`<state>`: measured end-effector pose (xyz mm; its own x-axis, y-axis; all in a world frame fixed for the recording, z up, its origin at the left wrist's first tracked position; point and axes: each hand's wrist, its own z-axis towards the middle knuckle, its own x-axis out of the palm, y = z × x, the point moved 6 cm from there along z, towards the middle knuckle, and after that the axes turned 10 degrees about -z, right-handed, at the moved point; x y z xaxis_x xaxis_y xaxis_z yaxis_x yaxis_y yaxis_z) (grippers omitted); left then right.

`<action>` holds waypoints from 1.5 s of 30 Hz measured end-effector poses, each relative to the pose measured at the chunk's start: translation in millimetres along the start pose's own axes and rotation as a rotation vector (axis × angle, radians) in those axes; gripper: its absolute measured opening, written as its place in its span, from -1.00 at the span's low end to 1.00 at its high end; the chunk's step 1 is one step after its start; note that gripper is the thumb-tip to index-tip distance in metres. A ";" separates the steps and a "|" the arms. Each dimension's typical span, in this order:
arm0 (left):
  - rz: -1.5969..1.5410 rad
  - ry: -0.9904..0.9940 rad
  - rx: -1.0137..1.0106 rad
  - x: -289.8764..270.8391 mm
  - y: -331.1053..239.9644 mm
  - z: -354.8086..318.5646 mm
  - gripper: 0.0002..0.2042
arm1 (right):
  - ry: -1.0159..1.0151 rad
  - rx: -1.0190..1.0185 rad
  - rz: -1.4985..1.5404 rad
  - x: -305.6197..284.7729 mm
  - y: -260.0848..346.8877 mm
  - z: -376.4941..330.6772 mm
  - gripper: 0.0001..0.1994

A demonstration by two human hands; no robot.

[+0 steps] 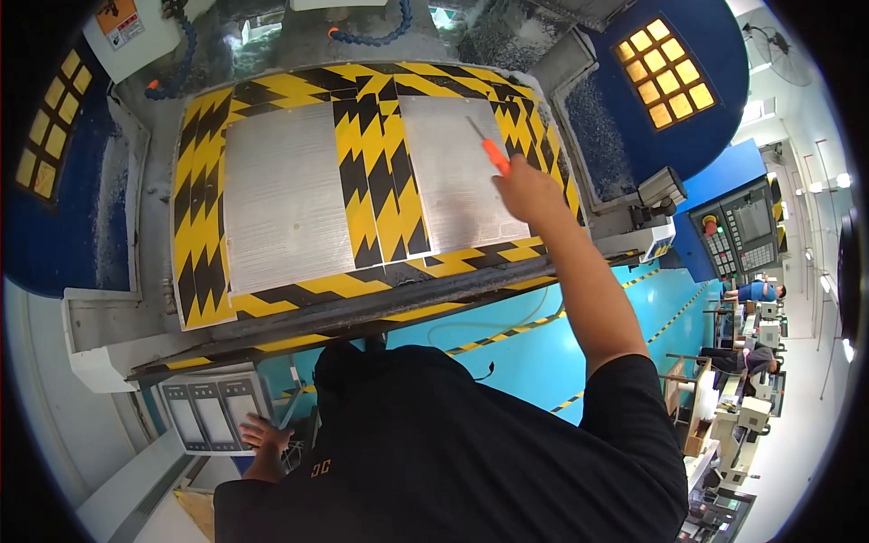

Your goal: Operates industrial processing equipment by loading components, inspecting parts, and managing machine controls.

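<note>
My right hand [532, 192] is closed around the orange handle of a screwdriver [495, 156]. Its thin metal shaft points away from me, over the right silvery metal plate [453, 195] on the machine table. I cannot tell whether the tip touches the plate. A second, wider metal plate [285, 195] lies to the left, parted from the first by yellow-and-black striped tape [371, 172]. Low on the left, my left hand [264, 436] has its fingers spread, at the edge of a grey frame with three pale rectangular panels [213, 412].
Blue machine doors with yellow-lit windows flank the table, left [68, 199] and right [665, 77]. Blue jointed hoses [371, 40] hang at the back. A control panel [738, 226] with a red knob stands right. Other people [756, 291] are at benches far right.
</note>
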<state>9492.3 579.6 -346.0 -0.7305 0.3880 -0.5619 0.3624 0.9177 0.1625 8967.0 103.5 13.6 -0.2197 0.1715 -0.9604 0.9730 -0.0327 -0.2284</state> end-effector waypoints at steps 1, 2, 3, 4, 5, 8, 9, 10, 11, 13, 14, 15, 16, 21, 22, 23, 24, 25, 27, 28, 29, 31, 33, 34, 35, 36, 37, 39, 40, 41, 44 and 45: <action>0.027 0.011 0.004 -0.5 -2.1 -4.1 0.28 | 0.000 0.051 -0.021 3.9 -17.7 -2.1 -0.61; 0.031 0.011 0.007 -0.6 -2.9 -3.1 0.28 | 0.001 0.055 -0.020 3.2 -28.5 -7.5 -0.61; 0.018 0.010 0.006 0.3 -2.1 -1.1 0.27 | 0.028 0.075 -0.039 4.9 -38.7 -18.2 -0.61; 0.006 0.009 0.006 0.3 -2.5 0.3 0.27 | 0.054 0.097 -0.059 6.1 -48.2 -30.9 -0.60; 0.013 0.009 0.008 0.1 -2.1 -0.6 0.27 | 0.059 0.103 -0.059 5.2 -54.1 -46.8 -0.60; 0.007 0.002 0.011 1.2 2.1 -5.5 0.27 | 0.178 0.000 -0.194 -0.2 -62.9 -114.7 -0.61; 0.014 -0.009 0.007 2.7 3.9 -4.2 0.27 | 0.200 -0.031 -0.203 -3.8 -65.1 -136.5 -0.62; 0.016 -0.023 0.001 2.3 4.9 -3.1 0.28 | 0.228 -0.041 -0.196 -4.2 -68.4 -155.5 -0.63; 0.009 -0.028 0.006 1.4 0.5 -2.7 0.28 | 0.254 -0.048 -0.190 -4.8 -70.3 -170.7 -0.65; 0.032 -0.021 0.004 -1.5 -1.5 -3.1 0.29 | 0.210 -0.094 -0.136 -4.8 -35.7 -182.1 -0.65; 0.026 -0.026 0.002 -2.7 -1.6 -2.8 0.29 | 0.130 -0.178 -0.094 -8.0 -10.1 -183.1 -0.64; 0.027 -0.023 0.005 -2.0 0.8 -2.3 0.30 | 0.126 -0.192 -0.090 -8.8 5.3 -171.6 -0.64; 0.028 -0.021 0.005 -1.1 4.1 -2.1 0.30 | 0.116 -0.164 -0.106 -11.4 16.1 -150.0 -0.64; 0.027 -0.011 0.033 -3.8 -0.7 0.8 0.30 | 0.102 0.096 0.052 8.7 -79.7 -61.5 -0.57; 0.023 -0.018 0.043 -1.7 0.3 2.4 0.29 | 0.099 0.053 0.054 -1.3 -58.2 -63.6 -0.57; 0.004 -0.017 0.012 -3.8 1.7 -3.2 0.29 | 0.130 -0.047 0.068 -17.9 -28.7 -81.5 -0.57; -0.002 0.001 0.027 -7.2 -1.3 -12.5 0.28 | 0.160 -0.143 0.082 -31.8 -0.1 -103.2 -0.57; -0.007 0.014 0.051 -10.7 -5.1 -18.8 0.27 | 0.213 -0.300 0.024 -37.5 34.5 -123.7 -0.58; -0.031 0.010 0.046 -9.5 -0.2 -18.8 0.27 | 0.260 -0.628 -0.045 -43.8 93.7 -149.9 -0.60; -0.038 0.009 0.059 -9.5 -0.5 -18.8 0.27 | 0.253 -0.639 -0.044 -45.6 100.0 -142.8 -0.60; -0.039 0.011 0.069 -10.2 -0.4 -21.1 0.27 | 0.226 -0.534 -0.042 -47.0 103.4 -121.7 -0.61; -0.043 0.012 0.073 -13.5 -5.0 -24.4 0.27 | 0.060 -0.448 0.041 -47.4 104.2 -73.7 -0.64; -0.037 0.030 0.094 -14.4 -3.5 -22.9 0.28 | 0.115 -0.477 0.080 -49.2 123.7 -69.8 -0.61; -0.050 0.024 0.082 -13.9 -1.0 -19.8 0.28 | 0.144 -0.554 0.009 -39.0 143.0 -80.8 -0.61; -0.042 0.034 0.070 -9.8 3.6 -17.0 0.28 | 0.227 -0.626 -0.142 -48.1 175.4 -108.5 -0.63; -0.028 0.043 0.071 -8.5 3.8 -16.3 0.28 | 0.280 -0.765 -0.088 -50.7 189.3 -123.8 -0.63; -0.017 0.043 0.069 -9.5 4.8 -18.6 0.28 | 0.323 -0.629 0.029 -44.5 189.5 -100.4 -0.62; -0.022 0.028 0.096 -12.3 1.9 -20.9 0.27 | 0.143 -0.397 0.276 -33.9 173.8 -43.8 -0.60; -0.031 0.016 0.116 -14.1 0.7 -21.1 0.27 | 0.141 -0.406 0.282 -33.9 183.3 -51.7 -0.60; 0.020 0.013 0.075 -11.9 2.7 -20.2 0.28 | 0.134 -0.560 0.206 -36.9 210.3 -66.1 -0.61; 0.005 0.013 0.100 -14.3 -2.3 -21.2 0.28 | 0.198 -0.634 0.131 -37.1 245.8 -65.8 -0.61; 0.012 0.008 0.093 -17.0 -2.7 -22.8 0.28 | 0.171 -0.576 0.155 -38.4 245.8 -57.3 -0.61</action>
<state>9490.6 572.4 -318.4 -0.7303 0.4003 -0.5535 0.4234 0.9012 0.0932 9218.7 145.2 3.5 -0.1050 0.3644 -0.9253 0.8848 0.4591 0.0804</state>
